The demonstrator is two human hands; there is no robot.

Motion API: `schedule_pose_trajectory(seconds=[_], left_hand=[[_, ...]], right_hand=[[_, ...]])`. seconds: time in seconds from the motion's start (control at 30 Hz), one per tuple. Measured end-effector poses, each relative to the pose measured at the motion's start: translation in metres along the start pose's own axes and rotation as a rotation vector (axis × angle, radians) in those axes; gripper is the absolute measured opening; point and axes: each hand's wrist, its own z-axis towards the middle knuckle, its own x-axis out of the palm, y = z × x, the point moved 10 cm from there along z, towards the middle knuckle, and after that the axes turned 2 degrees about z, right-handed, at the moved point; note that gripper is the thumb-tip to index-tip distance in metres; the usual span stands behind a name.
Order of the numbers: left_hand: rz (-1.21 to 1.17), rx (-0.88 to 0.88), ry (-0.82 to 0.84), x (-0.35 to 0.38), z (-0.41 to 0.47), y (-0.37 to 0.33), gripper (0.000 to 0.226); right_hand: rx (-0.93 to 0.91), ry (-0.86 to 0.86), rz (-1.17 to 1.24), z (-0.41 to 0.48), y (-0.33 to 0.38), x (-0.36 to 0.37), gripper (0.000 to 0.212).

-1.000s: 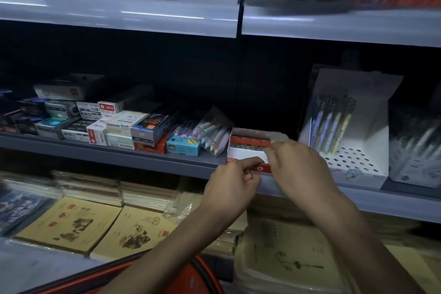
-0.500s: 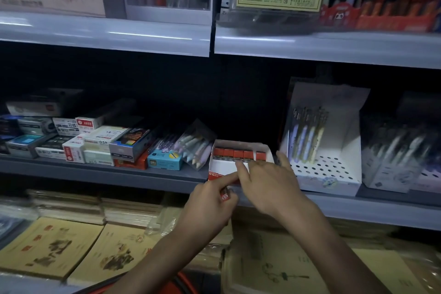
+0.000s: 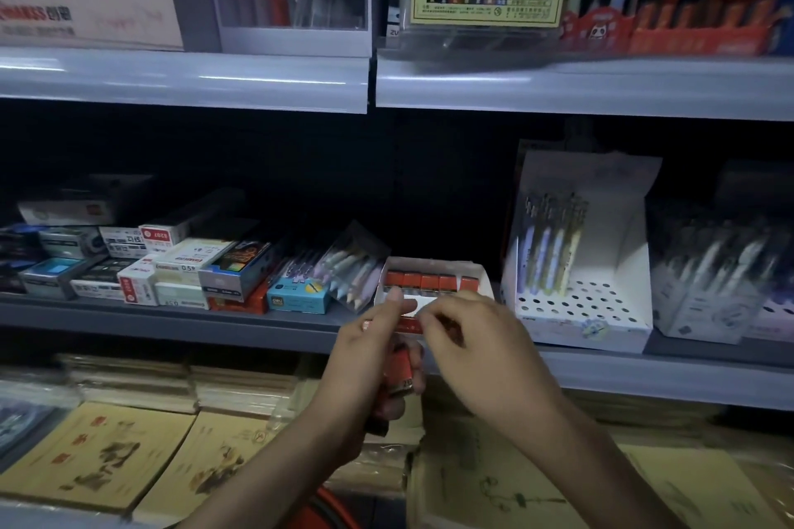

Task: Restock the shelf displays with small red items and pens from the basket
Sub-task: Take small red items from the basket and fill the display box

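Observation:
A white and red display box (image 3: 477, 271) sits on the middle shelf and holds a row of small red items (image 3: 429, 282). My left hand (image 3: 369, 361) grips a few small red items (image 3: 399, 372) just below the box's front. My right hand (image 3: 477, 344) is beside it with fingers curled at the box's front edge; what they pinch is hidden. A white perforated pen display (image 3: 580, 305) with several pens stands to the right. The red basket (image 3: 331, 511) shows only as a rim at the bottom.
Small stationery boxes (image 3: 180, 266) and a pencil pack (image 3: 348, 266) crowd the shelf left of the red box. Another pen box (image 3: 713, 283) stands far right. Stacks of notebooks (image 3: 99, 455) lie on the shelf below. The upper shelf (image 3: 184, 77) overhangs.
Both hands have drawn back slightly from the box toward me. My left hand now shows red items in its grip below the shelf edge. The camera has tilted upward.

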Motion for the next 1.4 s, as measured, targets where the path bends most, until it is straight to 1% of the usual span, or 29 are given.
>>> schedule_pose_trajectory(seconds=[0.07, 0.13, 0.23, 0.3, 0.37, 0.43, 0.5, 0.53, 0.57, 0.63, 0.7, 0.73, 0.77, 0.83, 0.9, 0.97, 1.07, 1.13, 1.2, 1.3, 1.4], left_hand=[[-0.046, -0.049, 0.016, 0.005, -0.004, -0.002, 0.056], [-0.069, -0.072, 0.023, 0.010, -0.005, -0.002, 0.059], [-0.075, -0.079, 0.028, 0.013, -0.006, 0.001, 0.055], [-0.074, -0.075, 0.024, 0.013, -0.005, 0.002, 0.056], [-0.066, -0.074, 0.012, 0.012, -0.003, 0.002, 0.057], [-0.036, -0.055, -0.027, 0.007, -0.001, -0.002, 0.056], [0.077, 0.006, -0.087, -0.001, 0.002, -0.009, 0.039], [0.186, 0.062, -0.109, -0.003, 0.004, -0.016, 0.029], [0.313, 0.132, -0.117, -0.002, 0.007, -0.024, 0.026], [0.606, 0.289, -0.111, 0.008, 0.013, -0.040, 0.033], [0.987, 0.421, -0.056, 0.028, 0.020, -0.052, 0.040], [1.175, 0.460, -0.034, 0.039, 0.025, -0.055, 0.042], [1.313, 0.482, -0.027, 0.047, 0.031, -0.059, 0.041], [1.475, 0.501, -0.021, 0.059, 0.045, -0.064, 0.035], [1.618, 0.467, 0.003, 0.068, 0.060, -0.065, 0.026], [1.707, 0.410, 0.045, 0.076, 0.075, -0.063, 0.024], [1.764, 0.324, 0.153, 0.084, 0.096, -0.054, 0.026], [1.752, 0.231, 0.228, 0.087, 0.109, -0.047, 0.031], [1.707, 0.159, 0.262, 0.086, 0.118, -0.046, 0.030], [1.630, 0.138, 0.327, 0.091, 0.127, -0.042, 0.029], [1.637, 0.151, 0.338, 0.093, 0.130, -0.039, 0.031]], right_hand=[[0.016, 0.090, 0.149, -0.008, 0.005, 0.013, 0.017], [0.030, 0.132, 0.244, -0.012, 0.004, 0.020, 0.011], [0.059, 0.169, 0.366, -0.013, 0.000, 0.021, 0.015], [0.076, 0.175, 0.427, -0.014, -0.001, 0.020, 0.014], [0.098, 0.129, 0.473, -0.014, -0.003, 0.013, 0.012], [0.148, 0.024, 0.537, -0.013, -0.012, -0.001, 0.013], [0.190, -0.151, 0.556, -0.013, -0.026, -0.026, 0.015], [0.195, -0.233, 0.530, -0.015, -0.032, -0.038, 0.016], [0.194, -0.295, 0.489, -0.017, -0.037, -0.047, 0.017], [0.188, -0.340, 0.396, -0.020, -0.045, -0.054, 0.017], [0.171, -0.313, 0.291, -0.022, -0.051, -0.048, 0.017], [0.159, -0.282, 0.229, -0.022, -0.052, -0.044, 0.018], [0.145, -0.239, 0.165, -0.021, -0.053, -0.039, 0.020], [0.113, -0.151, 0.052, -0.021, -0.053, -0.028, 0.022], [0.063, -0.102, -0.057, -0.020, -0.051, -0.023, 0.020], [0.018, -0.105, -0.124, -0.019, -0.049, -0.022, 0.019], [-0.031, -0.133, -0.148, -0.018, -0.048, -0.020, 0.018], [-0.066, -0.177, -0.193, -0.019, -0.047, -0.019, 0.017], [-0.079, -0.202, -0.215, -0.020, -0.049, -0.016, 0.020], [-0.081, -0.204, -0.216, -0.018, -0.053, -0.013, 0.023], [-0.083, -0.197, -0.213, -0.018, -0.054, -0.012, 0.024]])
